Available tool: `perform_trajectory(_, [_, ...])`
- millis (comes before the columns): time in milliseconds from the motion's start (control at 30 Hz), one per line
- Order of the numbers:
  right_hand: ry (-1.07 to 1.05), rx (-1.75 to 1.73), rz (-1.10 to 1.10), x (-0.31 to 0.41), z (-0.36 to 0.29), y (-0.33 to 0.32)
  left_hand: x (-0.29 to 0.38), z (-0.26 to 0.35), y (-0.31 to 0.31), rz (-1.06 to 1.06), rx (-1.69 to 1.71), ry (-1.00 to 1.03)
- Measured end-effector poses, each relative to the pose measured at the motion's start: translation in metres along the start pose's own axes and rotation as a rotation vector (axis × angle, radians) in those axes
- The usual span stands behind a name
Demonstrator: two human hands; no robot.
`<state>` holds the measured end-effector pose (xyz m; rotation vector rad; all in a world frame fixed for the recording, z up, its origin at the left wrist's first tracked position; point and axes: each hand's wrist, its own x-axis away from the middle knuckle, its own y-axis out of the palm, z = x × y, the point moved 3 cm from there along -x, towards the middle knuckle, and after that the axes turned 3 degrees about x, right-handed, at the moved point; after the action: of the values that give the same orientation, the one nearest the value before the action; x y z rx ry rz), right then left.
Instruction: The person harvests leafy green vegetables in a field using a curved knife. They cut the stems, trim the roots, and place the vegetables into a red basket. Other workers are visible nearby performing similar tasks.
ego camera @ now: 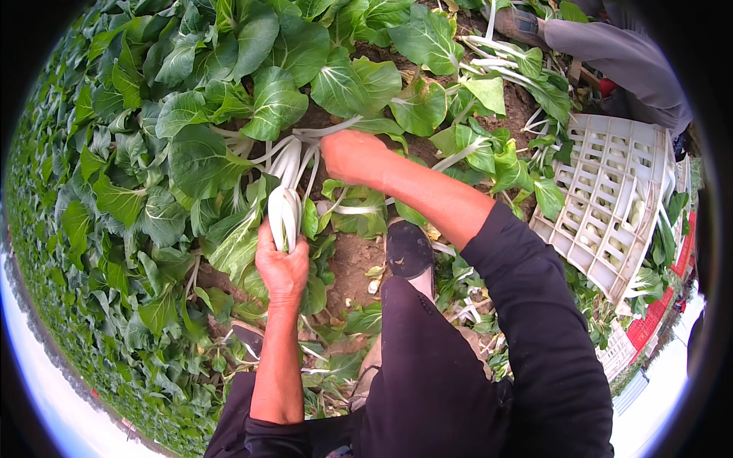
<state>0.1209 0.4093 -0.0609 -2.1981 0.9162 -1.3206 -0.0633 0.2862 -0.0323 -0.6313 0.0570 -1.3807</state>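
Observation:
My left hand [283, 264] is closed around a head of leafy greens with white stalks [284, 212], like bok choy, just in front of me. Its pale stems reach up towards the standing plants. At the stalks' far end, my right hand [350, 156] is curled in a fist beside a long white leaf stem [332, 129]. Whether that fist grips the stem or something else is hidden by the fingers. Broad green leaves [275, 103] surround both hands.
Dense leafy plants [143, 189] fill the left. A white plastic crate [601, 206] holding greens stands at right, near another person's leg [613, 51]. Cut leaves lie on brown soil [352, 263] around my shoe [409, 249]. Red crates [650, 323] are farther off at right.

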Motion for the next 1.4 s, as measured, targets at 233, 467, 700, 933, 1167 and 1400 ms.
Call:
perform_trajectory(233, [-0.061,-0.068,-0.052,0.025,0.020,0.015,0.002,0.008,-0.009,0.050,0.093,0.020])
perform_trajectory(467, [0.048,-1.210,0.247,0.039,0.014,0.029,0.020,0.032,-0.030,0.135,0.133,0.059])
perform_trajectory(700, [0.010,-1.645,-0.010,0.043,-0.027,0.040,0.064,0.050,-0.043,0.022,0.251,-0.093])
perform_trajectory(933, [-0.409,-1.448,0.344,0.132,-0.014,0.005,0.119,0.101,-0.087,-0.266,0.473,-0.409])
perform_trajectory(1167, [-0.426,-1.490,0.140,0.169,-0.025,-0.005,0.105,0.165,-0.109,-0.227,0.241,0.113])
perform_trajectory(1400, [-0.261,-1.852,-0.083,0.124,-0.025,0.021,0.049,0.113,-0.012,-0.412,0.086,-0.217])
